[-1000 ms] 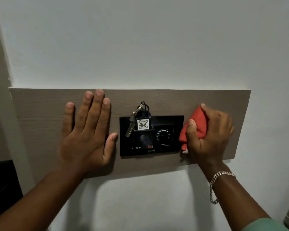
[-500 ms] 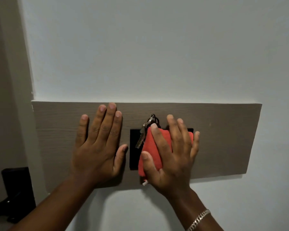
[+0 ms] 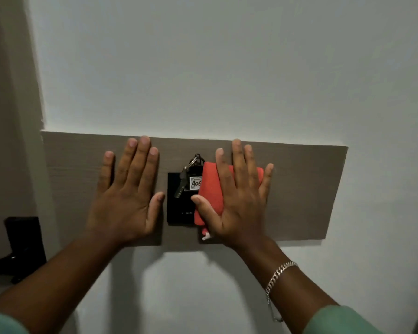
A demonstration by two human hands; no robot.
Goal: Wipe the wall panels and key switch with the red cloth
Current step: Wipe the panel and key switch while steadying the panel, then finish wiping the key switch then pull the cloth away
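Note:
A brown wood-grain wall panel [image 3: 307, 186] runs across the white wall. In its middle sits the black key switch plate [image 3: 175, 210] with a key fob tagged 406 [image 3: 195, 182] and a metal key [image 3: 182, 185] hanging from a ring. My right hand [image 3: 237, 201] lies flat with fingers spread, pressing the folded red cloth [image 3: 210, 189] against the right half of the black plate, which it hides. My left hand [image 3: 128, 196] rests flat and open on the panel just left of the plate, holding nothing.
White wall [image 3: 203, 68] spreads above and below the panel. A wall corner [image 3: 38, 92] stands at the left, with a dark object [image 3: 22, 242] low beside it. A silver bracelet [image 3: 279, 273] hangs on my right wrist.
My right hand went from the panel's right side, cloth bunched, onto the switch plate with the cloth flat, then slid slightly right, uncovering the tag. The left hand stayed put.

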